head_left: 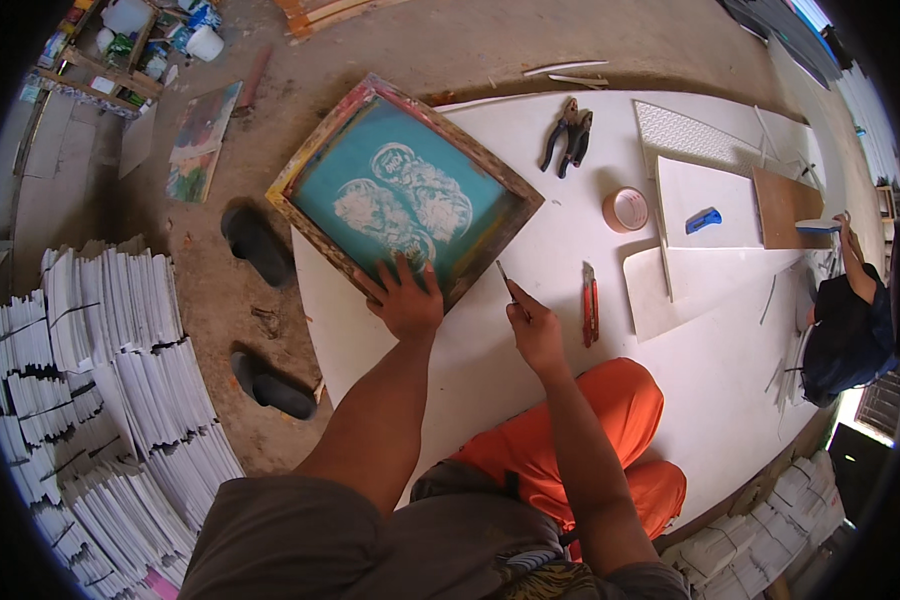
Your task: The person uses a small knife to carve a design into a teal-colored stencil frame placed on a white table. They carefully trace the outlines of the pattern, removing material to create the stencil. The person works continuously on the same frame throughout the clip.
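A wood-framed printing screen [490,160] with teal mesh and a white footprint-like design lies tilted on a large white sheet [370,350]. My left hand [408,303] rests on its near edge, fingers spread over the lower part of the mesh and frame. Just right of the frame's near corner, my right hand [537,330] is closed round a thin dark pointed tool [503,272]. The tool's tip points toward the frame; its exact kind is too small to tell. A red box cutter [590,305] lies to the right of my right hand.
Pliers [562,138], a tape roll [626,210] and a blue cutter [704,220] lie beyond my right hand, near a brown board [785,205]. Another person [850,330] works at far right. Slippers [272,385] and stacked white strips [135,360] stand left.
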`<action>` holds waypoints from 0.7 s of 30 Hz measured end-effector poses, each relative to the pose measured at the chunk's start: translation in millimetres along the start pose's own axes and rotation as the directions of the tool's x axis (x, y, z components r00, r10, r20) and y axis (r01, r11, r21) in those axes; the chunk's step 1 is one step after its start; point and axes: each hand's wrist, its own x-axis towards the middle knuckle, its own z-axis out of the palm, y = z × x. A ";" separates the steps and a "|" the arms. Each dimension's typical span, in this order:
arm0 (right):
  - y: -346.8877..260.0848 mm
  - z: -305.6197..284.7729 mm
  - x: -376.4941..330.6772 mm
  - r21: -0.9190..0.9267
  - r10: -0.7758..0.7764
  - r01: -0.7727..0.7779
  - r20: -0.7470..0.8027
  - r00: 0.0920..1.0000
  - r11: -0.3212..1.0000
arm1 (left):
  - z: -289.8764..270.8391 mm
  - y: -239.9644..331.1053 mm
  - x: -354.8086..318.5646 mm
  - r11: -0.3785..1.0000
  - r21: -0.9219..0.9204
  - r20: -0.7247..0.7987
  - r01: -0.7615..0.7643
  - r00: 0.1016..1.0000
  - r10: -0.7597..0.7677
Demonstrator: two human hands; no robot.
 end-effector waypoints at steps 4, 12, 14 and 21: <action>4.0 3.9 0.7 -0.414 -0.231 0.180 -0.077 0.970 0.892 | -6.4 3.1 -0.3 1.000 -0.007 0.070 0.027 0.997 -0.027; 16.5 18.0 10.3 -0.384 -0.259 0.221 -0.049 0.965 0.896 | -12.5 5.1 -0.3 0.999 -0.029 0.080 0.035 0.996 -0.033; 14.9 17.8 10.8 -0.393 -0.242 0.210 -0.034 0.970 0.895 | -11.1 4.0 -0.5 0.999 -0.029 0.077 0.034 0.997 -0.031; -23.6 20.9 0.5 -0.566 -0.070 0.033 -0.045 0.997 0.824 | -2.2 0.9 -1.0 0.999 -0.036 0.057 0.019 0.998 -0.017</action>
